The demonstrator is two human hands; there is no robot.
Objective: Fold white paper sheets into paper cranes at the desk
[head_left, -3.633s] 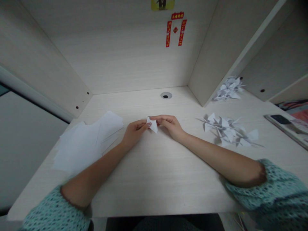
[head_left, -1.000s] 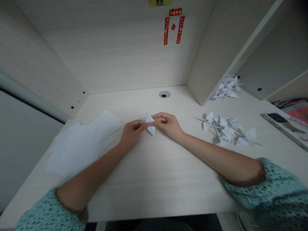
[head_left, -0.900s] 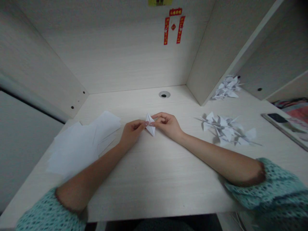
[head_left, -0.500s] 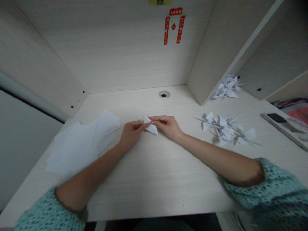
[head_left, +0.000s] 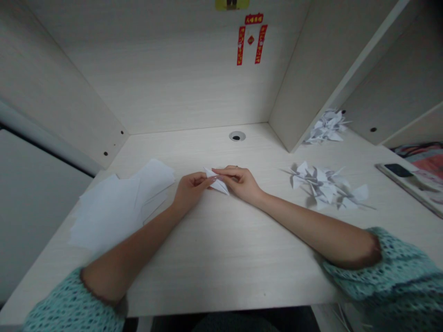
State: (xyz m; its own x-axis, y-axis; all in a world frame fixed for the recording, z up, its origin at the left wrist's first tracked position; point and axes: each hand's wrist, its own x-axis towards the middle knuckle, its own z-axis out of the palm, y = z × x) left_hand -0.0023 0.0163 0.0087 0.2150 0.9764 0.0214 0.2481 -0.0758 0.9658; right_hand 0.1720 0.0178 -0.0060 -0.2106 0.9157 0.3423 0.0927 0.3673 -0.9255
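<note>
Red toward twelve o'clock, pink toward three

From where I stand, two upright red strips [head_left: 241, 45] show on the back panel [head_left: 173, 83] just past twelve, with a shorter red strip [head_left: 254, 19] above and a small red diamond [head_left: 251, 40] between. Higher, at twelve, there's a yellow sticker [head_left: 231, 4]. A grey-rimmed hole [head_left: 237, 136] sits in the desk [head_left: 221, 267] at one. Over at three lies a flat slab [head_left: 424, 190] with a dark patch [head_left: 398, 170], pink-and-dark cloth [head_left: 431, 160] just behind it.

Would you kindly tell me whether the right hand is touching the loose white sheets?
No, the right hand is at the folded paper, apart from the white sheets.
</note>
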